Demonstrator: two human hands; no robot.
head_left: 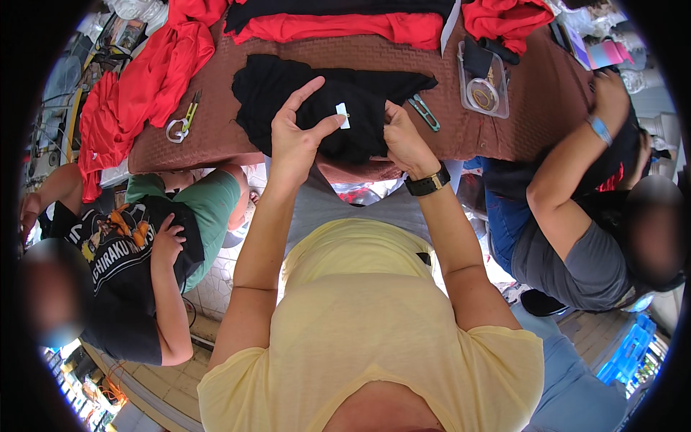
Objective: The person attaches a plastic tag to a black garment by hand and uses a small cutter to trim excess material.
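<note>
A bunched black garment (263, 90) lies in front of me at the near edge of the brown-covered table. My left hand (294, 147) rests on it with index finger and thumb spread wide. The thumb tip touches a small white label (341, 109) on the black cloth; my other left fingers are mostly hidden. On the right side of the garment, my right hand (409, 144) is closed, pinching the cloth between thumb and fingers. Just beyond that hand lie green thread snips (425, 114), partly beside the cloth.
Yellow-handled snips (190, 115) lie on the brown table cover (216, 137) at left. A clear plastic box (502, 108) with small items stands at right. Red garments (155, 72) hang at left; red and black cloth (345, 29) lies far back. People sit on both sides.
</note>
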